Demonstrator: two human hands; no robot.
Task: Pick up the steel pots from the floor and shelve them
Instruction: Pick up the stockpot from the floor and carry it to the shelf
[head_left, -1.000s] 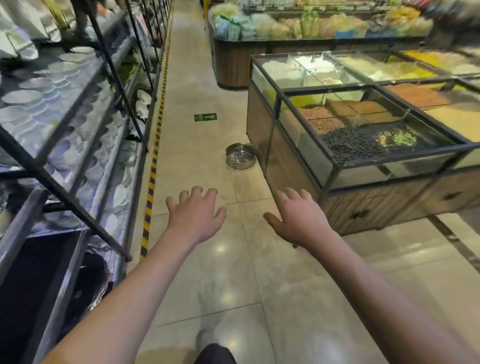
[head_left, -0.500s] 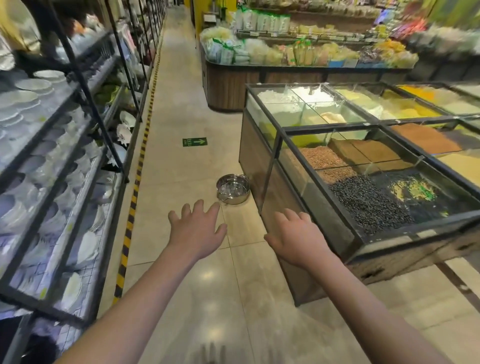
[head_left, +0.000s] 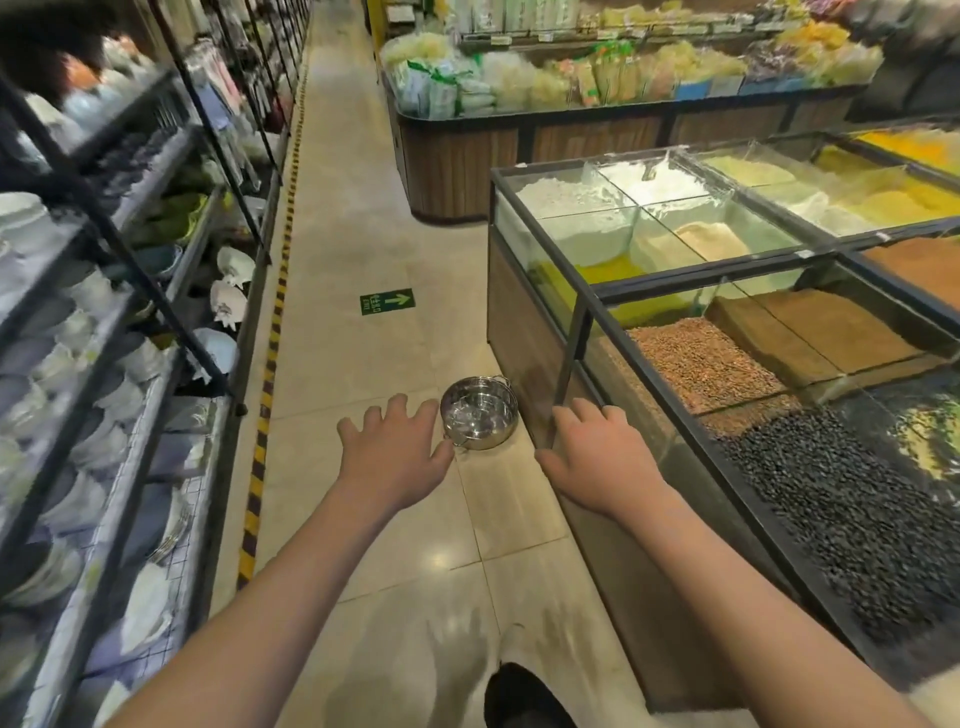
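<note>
Steel pot (head_left: 479, 420) sat upright on the floor (head_left: 363, 218) of a shop aisle, mouth up, right beside the corner of the glass-topped bulk bin counter (head_left: 524, 332). Small loop handles showed on near & far rim. Inside looked shiny; couldn't tell if anything lay in it.

Both arms reached fwd, palms down. Left hand (head_left: 395, 454) hovered w/ fingers spread & relaxed, holding nothing; in view its thumb side overlapped the pot's near handle, but couldn't tell if it actually touched. Right hand (head_left: 597, 457) was also spread, nothing held, just right of the pot & in front of the counter's wooden side; contact w/ counter unclear.

Left of aisle: black metal shelving (head_left: 104, 332) stacked w/ white & pale blue plates and bowls, blurred. Yellow-black hazard tape (head_left: 270, 374) ran along the floor by the shelf base. Green arrow sticker (head_left: 387, 302) lay on the tiles further up the aisle.

Counter compartments held white flours, yellow meal, brown grains & black seeds (head_left: 831, 499) under glass. Further back, a second wood-sided display (head_left: 519, 150) carried bagged goods, mostly pale & yellow packs. Dark shoe (head_left: 524, 696) visible at bottom edge.
</note>
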